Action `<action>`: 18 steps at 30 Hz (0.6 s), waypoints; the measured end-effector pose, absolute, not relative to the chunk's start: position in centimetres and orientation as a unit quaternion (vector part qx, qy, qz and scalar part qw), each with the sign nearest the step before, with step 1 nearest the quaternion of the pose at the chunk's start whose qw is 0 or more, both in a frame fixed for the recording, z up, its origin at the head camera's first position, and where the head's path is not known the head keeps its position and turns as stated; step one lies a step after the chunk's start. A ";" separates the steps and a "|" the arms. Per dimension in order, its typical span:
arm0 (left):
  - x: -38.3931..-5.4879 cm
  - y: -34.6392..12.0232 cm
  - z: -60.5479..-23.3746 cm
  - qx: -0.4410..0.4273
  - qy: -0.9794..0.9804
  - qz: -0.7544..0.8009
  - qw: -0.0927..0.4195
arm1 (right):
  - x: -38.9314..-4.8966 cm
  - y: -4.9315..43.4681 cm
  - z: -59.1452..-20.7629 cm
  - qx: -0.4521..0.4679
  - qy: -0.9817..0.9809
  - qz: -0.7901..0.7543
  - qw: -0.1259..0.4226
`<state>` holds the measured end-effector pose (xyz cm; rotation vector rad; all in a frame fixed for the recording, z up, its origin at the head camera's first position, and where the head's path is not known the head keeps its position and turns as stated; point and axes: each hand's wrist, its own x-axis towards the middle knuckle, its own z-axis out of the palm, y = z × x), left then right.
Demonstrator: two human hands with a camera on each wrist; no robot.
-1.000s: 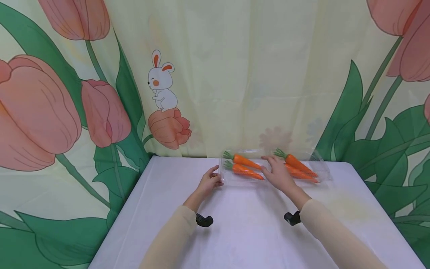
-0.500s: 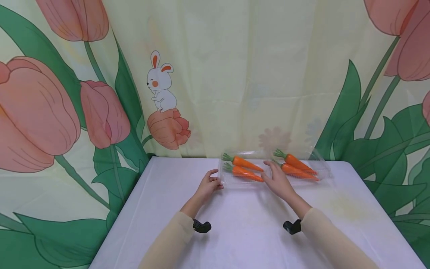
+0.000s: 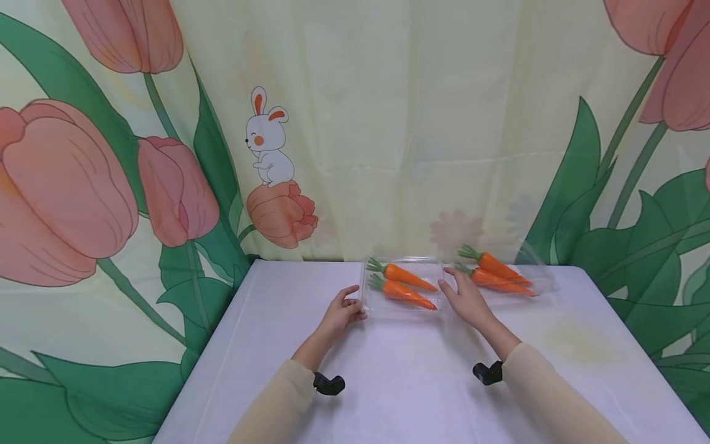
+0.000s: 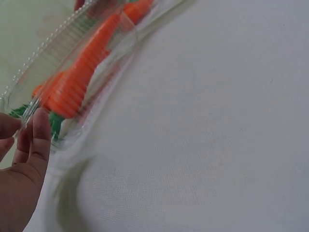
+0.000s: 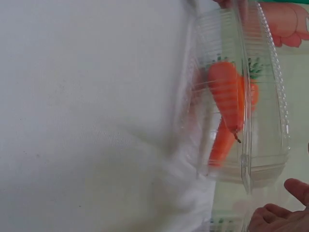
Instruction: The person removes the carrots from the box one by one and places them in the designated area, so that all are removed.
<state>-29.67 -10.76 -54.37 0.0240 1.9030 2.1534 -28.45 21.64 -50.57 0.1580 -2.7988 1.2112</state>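
A clear plastic clamshell box [image 3: 418, 261] lies between my hands, with two carrots [image 3: 409, 277] inside, their green tops toward the left. My left hand [image 3: 339, 314] pinches its left end; the left wrist view shows fingertips [image 4: 41, 124] right at the rim. At the box's right end is my right hand [image 3: 468, 303], fingers spread and loosely bent. The right wrist view shows that hand [image 5: 282, 215] just beyond the box end [image 5: 270, 169]. Behind and right of it sits a second clear box [image 3: 540, 279] with two carrots [image 3: 496, 268], partly covered by the hand.
A white-covered table [image 3: 405, 376] ends at a curtain [image 3: 366, 123] printed with tulips and a rabbit. Both boxes stand close to the table's far edge. Black wrist cameras [image 3: 330, 385] sit on both forearms.
The right hand has drawn back from over the boxes to the left box's right end. The two boxes have come apart, the left one nearer me and the other slightly right.
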 end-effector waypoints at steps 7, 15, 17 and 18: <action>-29.0 -11.1 -54.9 0.000 0.644 0.751 0.147 | -27.5 21.3 -51.3 0.071 -0.906 0.407 0.089; -28.1 -11.3 -54.8 0.003 0.635 0.757 0.155 | -25.5 20.6 -51.9 0.057 -0.892 0.444 0.060; -27.9 -11.3 -54.8 0.005 0.633 0.758 0.156 | -25.1 20.7 -51.8 0.042 -0.891 0.448 0.054; -27.8 -11.3 -54.9 0.006 0.632 0.759 0.157 | -24.9 20.8 -51.7 0.032 -0.890 0.453 0.049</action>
